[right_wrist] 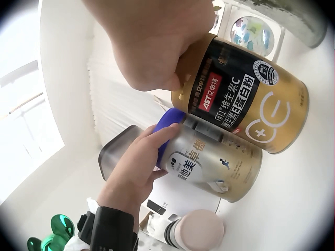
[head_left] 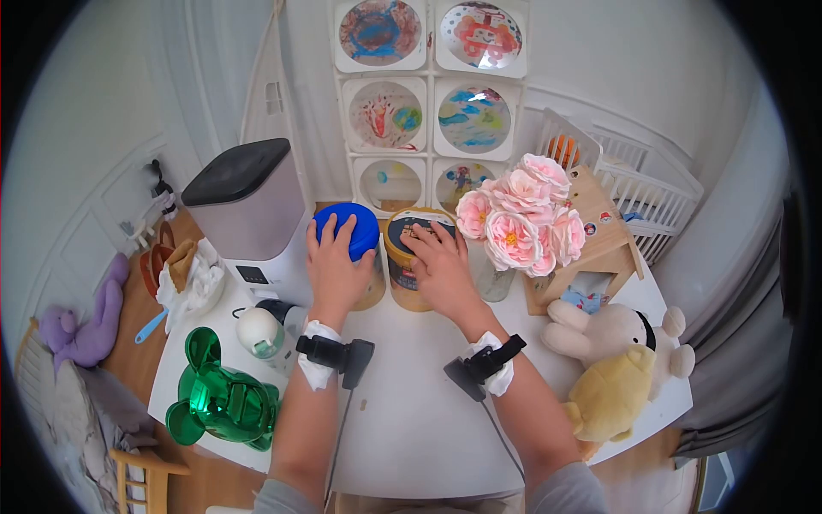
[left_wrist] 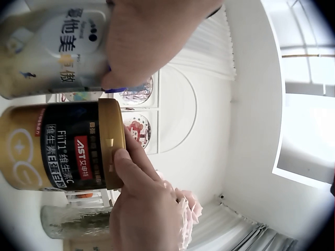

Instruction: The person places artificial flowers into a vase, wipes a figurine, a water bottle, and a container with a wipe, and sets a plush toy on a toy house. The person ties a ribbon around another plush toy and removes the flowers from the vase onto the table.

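Observation:
Two cans stand side by side on the white table (head_left: 385, 411). My left hand (head_left: 338, 272) grips the blue lid (head_left: 366, 230) of the silver-gold milk powder can (right_wrist: 212, 159), fingers spread over its top and the thumb at its side. To its right, my right hand (head_left: 443, 272) holds the top of a gold protein powder can (left_wrist: 73, 149) with a black label. In the left wrist view its thumb (left_wrist: 127, 162) presses the gold lid's rim, with fingers on the far side. Both lids are on their cans.
Left of the cans stand a grey-white appliance (head_left: 265, 231), a round-topped bottle (head_left: 259, 332) and a shiny green bear figure (head_left: 227, 398). On the right are pink flowers (head_left: 518, 227) in a glass vase (head_left: 494, 281), a wooden house (head_left: 599, 206) and plush toys (head_left: 612, 394).

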Demonstrator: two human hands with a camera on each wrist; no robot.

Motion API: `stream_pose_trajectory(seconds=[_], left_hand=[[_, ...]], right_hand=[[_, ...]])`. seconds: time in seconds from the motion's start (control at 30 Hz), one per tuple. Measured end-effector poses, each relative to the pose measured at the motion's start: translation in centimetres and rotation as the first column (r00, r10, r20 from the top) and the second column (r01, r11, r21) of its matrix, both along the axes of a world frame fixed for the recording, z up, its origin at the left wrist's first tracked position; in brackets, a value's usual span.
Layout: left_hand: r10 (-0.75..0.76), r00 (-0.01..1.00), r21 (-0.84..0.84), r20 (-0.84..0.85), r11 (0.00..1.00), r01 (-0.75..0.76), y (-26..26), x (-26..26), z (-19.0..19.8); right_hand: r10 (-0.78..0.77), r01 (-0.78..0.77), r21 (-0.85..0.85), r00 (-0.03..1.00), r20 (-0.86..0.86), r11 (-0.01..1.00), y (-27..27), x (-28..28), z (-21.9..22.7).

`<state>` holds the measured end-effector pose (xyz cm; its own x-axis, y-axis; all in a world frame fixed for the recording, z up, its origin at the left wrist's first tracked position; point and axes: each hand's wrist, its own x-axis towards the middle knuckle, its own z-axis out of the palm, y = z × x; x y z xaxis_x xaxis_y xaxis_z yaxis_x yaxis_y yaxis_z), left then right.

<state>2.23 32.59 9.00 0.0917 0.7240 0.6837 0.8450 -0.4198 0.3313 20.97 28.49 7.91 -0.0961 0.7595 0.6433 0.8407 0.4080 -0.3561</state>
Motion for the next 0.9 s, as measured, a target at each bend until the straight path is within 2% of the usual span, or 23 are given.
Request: stream_pose_trajectory(seconds=[0.07, 0.13, 0.17, 0.23, 0.27, 0.33, 0.4, 0.43, 0.47, 0.5, 0.53, 0.6, 0.67, 0.7, 0.77, 0.9], left_hand=[[-0.006, 1.0, 0.021, 0.019, 1.0, 0.006, 0.1, 0.0, 0.0], [-0.016, 1.0, -0.078, -0.009, 0.997, 0.015, -0.3, -0.2, 0.3], [-0.015, 1.0, -0.071, -0.007, 0.997, 0.014, -0.7, -0.1, 0.6], [0.137, 0.99, -0.142, -0.033, 0.98, -0.14, -1.5, 0.8, 1.4], [0.137, 0.99, -0.136, -0.025, 0.981, -0.14, -2.2, 1.3, 1.3], [0.169, 0.977, -0.017, 0.129, 0.986, -0.168, -4.3, 2.0, 0.2], [-0.097, 0.96, 0.035, 0.262, 0.995, 0.091, -8.2, 2.5, -1.2], [-0.297, 0.903, -0.06, 0.31, 0.942, 0.33, -10.6, 2.3, -1.8], [-0.471, 0.797, -0.136, 0.378, 0.823, 0.551, -13.2, 2.0, -2.3], [-0.498, 0.733, -0.281, 0.463, 0.702, 0.655, -16.0, 1.4, -2.6], [-0.502, 0.664, -0.4, 0.554, 0.54, 0.741, -18.7, 1.0, -3.0], [-0.571, 0.669, -0.616, 0.476, 0.327, 0.717, -22.3, -0.7, -4.3], [-0.67, 0.718, -0.6, 0.188, 0.5, 0.624, -25.4, -2.9, -9.2], [-0.662, 0.725, -0.606, 0.188, 0.503, 0.616, -26.8, -3.2, -9.6], [-0.609, 0.79, -0.548, -0.063, 0.683, 0.483, -29.1, -3.9, -9.7], [-0.526, 0.849, -0.484, -0.048, 0.756, 0.441, -30.6, -3.2, -10.1]], right_hand=[[0.005, -0.005, 0.022, 1.0, -0.004, 1.0, 0.2, -0.1, 0.0], [-0.044, 0.044, 0.012, 0.998, 0.033, 0.999, -0.3, -0.6, 0.0], [-0.046, 0.05, -0.032, 0.993, 0.111, 0.998, -0.9, -0.6, 0.2], [-0.037, 0.037, -0.011, 0.997, 0.065, 0.999, -2.7, -1.6, 0.3], [-0.023, 0.023, 0.004, 1.0, 0.021, 1.0, -4.0, -2.0, 0.4], [0.021, -0.02, -0.025, 0.999, 0.027, 0.999, -8.0, -2.6, 0.9], [0.122, -0.116, -0.147, 0.992, 0.036, 0.982, -12.4, -3.1, 0.4], [0.18, -0.165, -0.228, 0.983, 0.046, 0.96, -14.5, -2.6, -0.4], [0.234, -0.213, -0.283, 0.971, 0.041, 0.935, -16.4, -2.0, -1.6], [0.284, -0.256, -0.332, 0.958, 0.036, 0.908, -18.3, -1.2, -2.8], [0.31, -0.28, -0.399, 0.951, 0.013, 0.873, -20.2, -0.6, -3.7], [0.338, -0.302, -0.469, 0.941, -0.007, 0.83, -23.7, 0.7, -5.6], [0.311, -0.288, -0.531, 0.949, -0.049, 0.797, -26.6, 1.6, -7.4], [0.32, -0.298, -0.533, 0.946, -0.055, 0.792, -27.8, 1.9, -8.0], [0.277, -0.282, -0.476, 0.957, -0.083, 0.833, -29.3, 2.4, -8.7], [0.208, -0.226, -0.431, 0.974, -0.09, 0.874, -31.3, 2.7, -8.1]])
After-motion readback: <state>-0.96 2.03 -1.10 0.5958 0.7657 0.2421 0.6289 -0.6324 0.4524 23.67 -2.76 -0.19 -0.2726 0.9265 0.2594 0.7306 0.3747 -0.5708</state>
